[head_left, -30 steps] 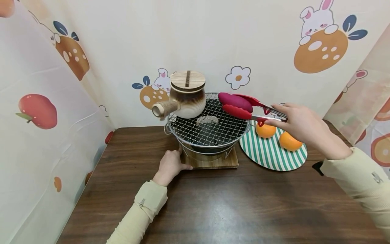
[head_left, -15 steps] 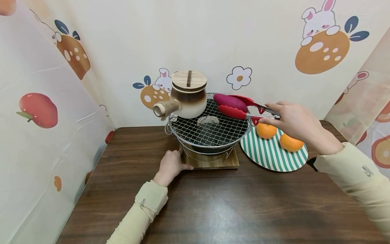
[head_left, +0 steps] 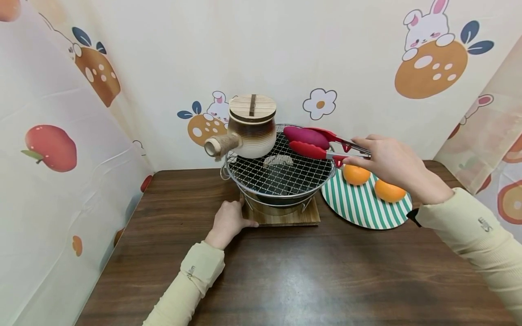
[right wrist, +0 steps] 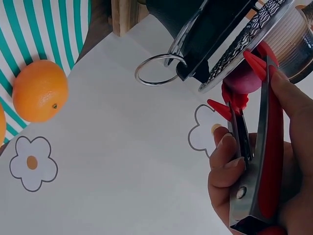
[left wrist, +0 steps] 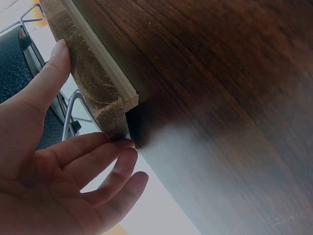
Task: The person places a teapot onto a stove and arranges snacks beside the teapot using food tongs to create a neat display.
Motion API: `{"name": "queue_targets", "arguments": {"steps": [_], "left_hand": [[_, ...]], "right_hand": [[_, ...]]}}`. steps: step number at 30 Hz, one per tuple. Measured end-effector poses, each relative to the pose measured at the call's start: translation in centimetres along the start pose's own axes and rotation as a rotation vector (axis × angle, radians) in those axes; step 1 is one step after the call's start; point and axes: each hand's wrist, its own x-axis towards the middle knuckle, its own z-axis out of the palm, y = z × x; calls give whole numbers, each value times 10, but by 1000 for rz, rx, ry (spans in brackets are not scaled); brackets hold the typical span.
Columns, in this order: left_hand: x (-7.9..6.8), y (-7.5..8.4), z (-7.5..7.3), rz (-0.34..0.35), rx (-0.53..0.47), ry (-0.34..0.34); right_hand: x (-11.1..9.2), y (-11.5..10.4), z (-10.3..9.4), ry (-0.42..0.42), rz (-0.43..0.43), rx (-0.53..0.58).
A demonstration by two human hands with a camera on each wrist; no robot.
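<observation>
My right hand (head_left: 391,158) grips red-and-silver kitchen tongs (head_left: 346,149). Between the red tong heads sits a purple sweet potato (head_left: 303,136), over the right part of a round wire grill rack (head_left: 281,176). In the right wrist view the sweet potato (right wrist: 244,82) is close to the rack's rim; contact cannot be told. At the left front corner of the wooden board (head_left: 285,219) under the grill, my left hand (head_left: 229,222) holds on. The left wrist view shows the thumb along the board (left wrist: 90,73) and fingertips at its corner.
A lidded clay pot (head_left: 253,131) with a rope-wrapped handle stands on the rack's left back. Right of the grill, orange fruits (head_left: 356,174) lie on a green-striped oval mat (head_left: 359,213). A patterned curtain (head_left: 163,68) borders the dark wooden table (head_left: 285,280).
My right hand has moved a little left, carrying the tongs and sweet potato farther over the rack. The left hand keeps its place at the board.
</observation>
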Motion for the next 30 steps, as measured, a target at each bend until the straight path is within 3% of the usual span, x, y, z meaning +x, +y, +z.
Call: {"name": "queue_targets", "arguments": {"steps": [23,30], "left_hand": [[1,-1,3,5,2,4],[1,-1,1,-2,7,-1]], "right_hand": [[-3,2,-5,-33,40,48],[-12,9,-12,21,43,83]]}}
